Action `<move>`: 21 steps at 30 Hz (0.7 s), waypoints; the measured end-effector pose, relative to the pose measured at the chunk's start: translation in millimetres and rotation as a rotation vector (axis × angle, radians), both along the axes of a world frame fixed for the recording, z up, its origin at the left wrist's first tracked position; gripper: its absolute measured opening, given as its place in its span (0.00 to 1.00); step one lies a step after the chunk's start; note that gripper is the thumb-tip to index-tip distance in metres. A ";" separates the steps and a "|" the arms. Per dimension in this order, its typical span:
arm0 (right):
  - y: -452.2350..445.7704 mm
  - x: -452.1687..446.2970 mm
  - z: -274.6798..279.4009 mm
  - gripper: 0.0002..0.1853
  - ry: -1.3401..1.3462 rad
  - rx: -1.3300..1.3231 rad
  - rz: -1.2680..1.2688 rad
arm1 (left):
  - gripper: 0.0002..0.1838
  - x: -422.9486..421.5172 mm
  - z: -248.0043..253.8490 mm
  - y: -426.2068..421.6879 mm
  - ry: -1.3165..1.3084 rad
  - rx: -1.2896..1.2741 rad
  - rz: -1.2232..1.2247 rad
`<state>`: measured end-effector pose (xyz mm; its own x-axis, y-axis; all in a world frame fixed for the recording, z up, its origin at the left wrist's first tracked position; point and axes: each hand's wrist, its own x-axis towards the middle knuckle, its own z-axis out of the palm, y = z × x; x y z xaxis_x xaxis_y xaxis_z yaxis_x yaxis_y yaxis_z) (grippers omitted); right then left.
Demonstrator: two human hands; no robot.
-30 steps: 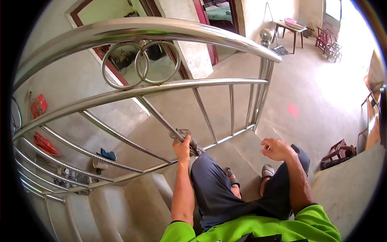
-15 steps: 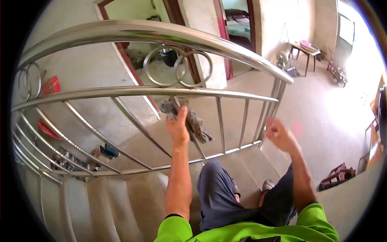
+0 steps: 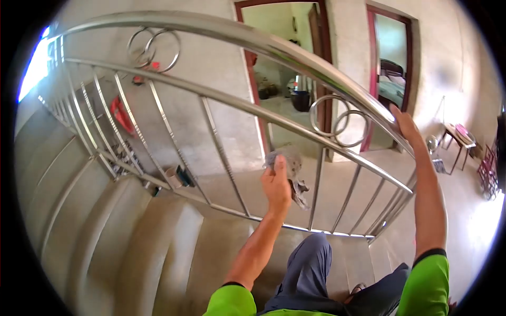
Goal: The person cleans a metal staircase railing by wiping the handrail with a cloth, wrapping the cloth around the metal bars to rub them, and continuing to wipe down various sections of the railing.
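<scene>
A crumpled grey cloth is in my left hand, whose fingers are closed around it at an upright bar of the metal railing. The cloth hangs down to the right of that hand, below the middle rail. My right hand is closed on the thick top handrail, near its right end, beyond the two interlocking rings.
Concrete stairs run along the left and below. Past the railing are two doorways with dark red frames, a small table with a pink basin, a chair and a red item by the wall.
The view has turned left. My left hand has come up the railing with the cloth. My right hand has moved from the air beside the railing onto the top handrail.
</scene>
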<state>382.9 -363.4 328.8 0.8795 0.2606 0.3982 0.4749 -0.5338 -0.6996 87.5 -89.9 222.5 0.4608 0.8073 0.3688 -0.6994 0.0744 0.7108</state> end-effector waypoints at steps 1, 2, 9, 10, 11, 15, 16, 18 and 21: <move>-0.1 -2.3 -9.1 0.38 -0.077 0.056 0.031 | 0.10 -3.3 -0.2 -0.8 0.020 0.052 0.008; -2.1 -1.1 -13.9 0.38 -0.154 0.113 0.059 | 0.10 -6.8 -0.2 -1.0 0.041 0.103 0.012; -3.0 24.1 -24.6 0.36 -0.142 0.136 0.035 | 0.13 -66.5 93.6 45.9 0.026 0.558 0.443; -2.4 23.2 -26.7 0.36 -0.135 0.160 0.009 | 0.11 -76.8 112.7 68.7 0.257 0.698 0.553; -3.1 23.1 -26.7 0.36 -0.137 0.161 0.031 | 0.11 -74.0 131.1 93.0 0.274 0.942 0.893; -0.3 22.3 -29.6 0.36 -0.150 0.181 -0.010 | 0.12 -73.2 225.3 146.6 0.214 1.524 1.381; 0.5 24.0 -31.5 0.36 -0.159 0.179 0.002 | 0.13 -71.6 235.8 155.4 0.131 1.647 1.476; 0.6 25.7 -31.8 0.34 -0.142 0.195 -0.062 | 0.13 -56.4 242.7 166.4 0.102 1.591 1.429; -4.1 38.8 -32.2 0.33 -0.102 0.161 0.028 | 0.14 -44.9 227.1 165.9 0.186 1.492 1.310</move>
<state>421.7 -367.5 296.6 0.8260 0.2098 0.5232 0.5605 -0.4046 -0.7226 42.6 76.0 449.6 0.0578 -0.2202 0.9737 0.2508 -0.9409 -0.2277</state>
